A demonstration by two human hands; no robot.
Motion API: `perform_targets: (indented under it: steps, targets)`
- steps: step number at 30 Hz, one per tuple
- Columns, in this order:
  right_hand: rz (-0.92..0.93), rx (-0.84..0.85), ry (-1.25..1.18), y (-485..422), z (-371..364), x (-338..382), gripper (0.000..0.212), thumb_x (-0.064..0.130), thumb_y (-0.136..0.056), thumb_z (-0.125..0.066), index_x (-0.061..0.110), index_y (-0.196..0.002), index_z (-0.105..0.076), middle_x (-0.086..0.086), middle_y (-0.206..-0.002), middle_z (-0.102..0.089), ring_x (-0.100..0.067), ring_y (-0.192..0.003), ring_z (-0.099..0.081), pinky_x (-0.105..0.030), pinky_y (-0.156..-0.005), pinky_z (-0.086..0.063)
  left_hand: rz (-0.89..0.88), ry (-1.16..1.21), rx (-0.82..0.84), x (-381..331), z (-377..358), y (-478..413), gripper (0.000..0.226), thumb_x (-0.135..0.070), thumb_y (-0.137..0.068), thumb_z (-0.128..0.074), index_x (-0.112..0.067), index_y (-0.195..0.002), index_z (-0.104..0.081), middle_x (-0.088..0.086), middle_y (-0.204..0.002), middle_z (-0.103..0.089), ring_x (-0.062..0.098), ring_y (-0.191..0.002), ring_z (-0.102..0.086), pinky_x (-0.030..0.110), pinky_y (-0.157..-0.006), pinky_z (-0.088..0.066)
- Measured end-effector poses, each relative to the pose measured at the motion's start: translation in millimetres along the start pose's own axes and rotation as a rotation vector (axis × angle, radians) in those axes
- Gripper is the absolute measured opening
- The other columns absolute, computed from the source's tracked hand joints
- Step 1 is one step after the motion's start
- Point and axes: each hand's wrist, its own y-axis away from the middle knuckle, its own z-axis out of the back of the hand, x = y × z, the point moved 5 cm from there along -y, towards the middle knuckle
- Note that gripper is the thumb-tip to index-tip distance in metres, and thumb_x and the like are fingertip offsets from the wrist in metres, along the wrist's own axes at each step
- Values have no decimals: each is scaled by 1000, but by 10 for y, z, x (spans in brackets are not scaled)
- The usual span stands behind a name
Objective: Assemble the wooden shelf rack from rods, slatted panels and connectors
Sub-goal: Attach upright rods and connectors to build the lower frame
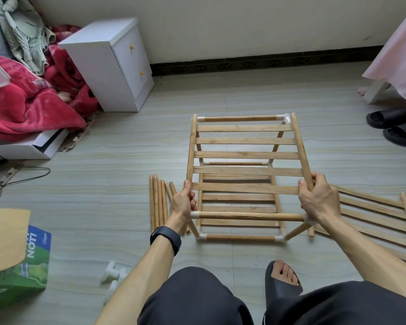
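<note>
dark-trousered knees (190,299) and a foot (283,276) in a black slipper sit nearest the lens; person is low over the floor (103,184). left grip (182,204) is curled round the left side rail of the upper slatted panel (246,171). right grip (317,199) is wrapped round the right rail near its end. both are closed on the panel, nothing else held. the panel slopes: its far end is up by the far top rod (239,118) and the white corner connectors (285,118), and its near end is held just above the front top rod (249,216), which runs below and between the two grips. a lower slatted panel (238,208) sits in the frame (242,238) beneath. loose rods (158,202) lie just outside the left grip, a spare panel (373,213) lies outside the right grip, and spare white connectors (113,274) are back by the left forearm. risks, as judged: the near rail ends look not yet seated, so uneven pressing could rack the frame and pull a push-fit rod out of a connector. the front right connector is hidden under the right wrist, so a rail could miss it. fingers under the rails are close to the front rod and could get pinched as the panel drops. the far end may slip off if the panel is pulled toward the body.
</note>
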Motion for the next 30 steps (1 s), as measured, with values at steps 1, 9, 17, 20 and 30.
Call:
perform_targets:
  steps: [1, 9, 17, 20, 30]
  targets:
    - [-13, 8, 0, -13, 4, 9, 19, 37, -100, -52, 19, -107, -54, -9, -83, -68, -35, -71, -67, -46, -75, -57, 2, 22, 8, -15, -9, -4, 45, -51, -103, -48, -19, -71, -53, -8, -52, -45, 7, -44, -40, 25, -49, -36]
    - [-133, 143, 207, -112, -116, 67, 43, 38, -104, -33, 2, -118, -52, -23, -94, -68, -41, -89, -60, -41, -74, -41, 39, 172, 94, -61, -44, -66, 35, -42, -106, -45, -16, -85, -55, -5, -62, -47, 9, -49, -45, 25, -50, -40]
    - [-72, 135, 186, -166, -95, 44, 35, 37, -104, -38, 5, -102, -51, -16, -82, -58, -36, -71, -50, -40, -65, -37, 52, 166, 143, 13, -41, -133, 40, -44, -108, -38, -10, -117, -57, 0, -48, -45, 23, -49, -63, 45, -76, -61]
    - [-57, 136, 177, -168, -89, 25, 33, 36, -103, -41, 5, -97, -52, -7, -69, -52, -26, -60, -47, -36, -53, -32, 21, 48, 173, -1, -57, -117, 43, -59, -105, -34, -30, -136, -42, 3, -53, -57, 26, -59, -71, 56, -102, -49]
    - [-43, 131, 190, -144, -102, 25, 28, 33, -102, -41, 6, -95, -48, -10, -69, -55, -24, -57, -49, -30, -48, -29, -5, 197, 113, -49, -23, -160, 37, -38, -104, -51, -12, -130, -60, -9, -60, -41, 7, -53, -39, 19, -49, -39]
